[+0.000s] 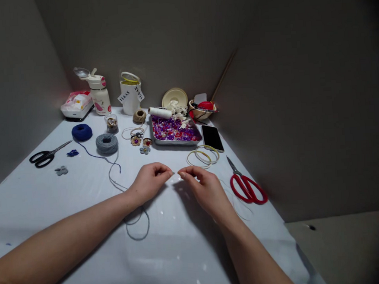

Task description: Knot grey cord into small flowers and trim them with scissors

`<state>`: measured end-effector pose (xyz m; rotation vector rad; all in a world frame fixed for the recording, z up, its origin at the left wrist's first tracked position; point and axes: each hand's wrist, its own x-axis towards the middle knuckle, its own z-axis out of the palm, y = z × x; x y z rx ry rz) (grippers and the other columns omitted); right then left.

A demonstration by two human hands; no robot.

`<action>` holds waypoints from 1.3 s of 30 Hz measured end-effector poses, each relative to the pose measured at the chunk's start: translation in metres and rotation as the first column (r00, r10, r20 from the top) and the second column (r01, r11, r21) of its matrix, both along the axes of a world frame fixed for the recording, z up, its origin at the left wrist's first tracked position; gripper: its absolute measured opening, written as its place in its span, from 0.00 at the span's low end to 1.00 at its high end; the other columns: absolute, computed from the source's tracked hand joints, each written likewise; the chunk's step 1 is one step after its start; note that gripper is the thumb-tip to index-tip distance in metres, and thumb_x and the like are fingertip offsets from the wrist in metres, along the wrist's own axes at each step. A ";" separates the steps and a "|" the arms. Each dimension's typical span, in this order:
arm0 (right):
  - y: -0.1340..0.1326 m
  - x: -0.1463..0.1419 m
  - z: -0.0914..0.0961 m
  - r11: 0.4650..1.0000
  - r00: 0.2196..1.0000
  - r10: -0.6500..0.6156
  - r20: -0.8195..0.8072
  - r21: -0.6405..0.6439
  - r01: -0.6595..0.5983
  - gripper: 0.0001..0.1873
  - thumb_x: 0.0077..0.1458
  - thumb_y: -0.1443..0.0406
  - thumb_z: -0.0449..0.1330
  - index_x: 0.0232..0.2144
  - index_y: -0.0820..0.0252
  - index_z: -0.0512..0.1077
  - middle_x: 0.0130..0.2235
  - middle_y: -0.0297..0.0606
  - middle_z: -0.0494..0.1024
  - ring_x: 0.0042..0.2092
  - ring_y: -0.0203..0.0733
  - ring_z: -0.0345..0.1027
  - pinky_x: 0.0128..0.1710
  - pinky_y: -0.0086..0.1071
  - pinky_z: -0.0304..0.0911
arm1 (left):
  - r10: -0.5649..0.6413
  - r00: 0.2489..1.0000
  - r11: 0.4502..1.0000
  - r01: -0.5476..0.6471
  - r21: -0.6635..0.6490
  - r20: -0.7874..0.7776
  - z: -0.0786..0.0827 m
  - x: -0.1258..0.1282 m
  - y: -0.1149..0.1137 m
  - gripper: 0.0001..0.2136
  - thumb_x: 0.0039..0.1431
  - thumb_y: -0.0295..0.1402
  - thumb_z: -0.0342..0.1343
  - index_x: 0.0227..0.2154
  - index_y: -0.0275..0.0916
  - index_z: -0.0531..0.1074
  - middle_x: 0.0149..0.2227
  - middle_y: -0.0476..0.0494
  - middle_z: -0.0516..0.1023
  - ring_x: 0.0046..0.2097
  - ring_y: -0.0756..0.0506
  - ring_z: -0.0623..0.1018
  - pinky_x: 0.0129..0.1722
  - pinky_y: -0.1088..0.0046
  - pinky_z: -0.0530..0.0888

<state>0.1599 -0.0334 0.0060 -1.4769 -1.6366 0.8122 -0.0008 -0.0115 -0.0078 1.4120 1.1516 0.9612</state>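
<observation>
Two hands are held just above the surface (83, 197), fingertips almost meeting near its middle. A fine pale thread (173, 174) appears to be pinched between them, though it is barely visible at this size. The left hand (150, 182) and the right hand (205, 188) are both narrowly closed, thumb against fingers, with only a small gap left between the two.

A grey yarn strand (137, 227) is looped on the surface beneath the left wrist and is led up to a grey yarn ball (107, 144). A navy yarn ball (81, 132) lies behind it, trailing its own strand. Beyond the hands, an aluminium tray (176, 143) is filled with purple beads, and a white spool (160, 113) rests on its back edge. Thin hoop rings (203, 157) are placed just right of the hands, beside a black smartphone (212, 138). Two pairs of scissors are laid out wide of the hands — red-handled scissors (246, 187) on the right, black-handled scissors (44, 157) on the left. Small crocheted flowers (136, 141) and a jute twine ball (139, 116) are set further back.
</observation>
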 end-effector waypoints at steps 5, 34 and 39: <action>-0.002 -0.014 -0.006 0.994 0.968 -0.110 -0.226 -0.036 0.104 0.10 0.49 0.59 0.60 0.29 0.60 0.74 0.31 0.38 0.77 0.33 0.40 0.68 0.34 0.33 0.62 | 0.168 0.959 0.978 -0.135 -0.156 0.226 -0.001 0.006 -0.005 0.08 0.46 0.36 0.59 0.26 0.35 0.74 0.25 0.47 0.74 0.28 0.50 0.69 0.30 0.74 0.64; -0.001 -0.009 -0.004 0.999 1.000 -0.008 0.008 -0.037 0.008 0.10 0.51 0.60 0.53 0.25 0.60 0.69 0.25 0.34 0.71 0.28 0.37 0.61 0.29 0.30 0.56 | -0.024 0.982 0.991 0.048 0.128 -0.185 0.000 0.000 -0.004 0.06 0.53 0.30 0.54 0.29 0.36 0.74 0.30 0.44 0.77 0.34 0.47 0.73 0.36 0.71 0.68; -0.002 -0.003 -0.002 0.994 0.992 0.069 0.108 -0.087 -0.060 0.08 0.51 0.63 0.53 0.26 0.60 0.69 0.25 0.33 0.71 0.27 0.36 0.61 0.28 0.29 0.55 | -0.111 0.946 0.968 0.171 0.181 -0.303 0.004 -0.004 -0.001 0.07 0.54 0.30 0.52 0.29 0.36 0.75 0.31 0.43 0.78 0.34 0.46 0.74 0.37 0.70 0.68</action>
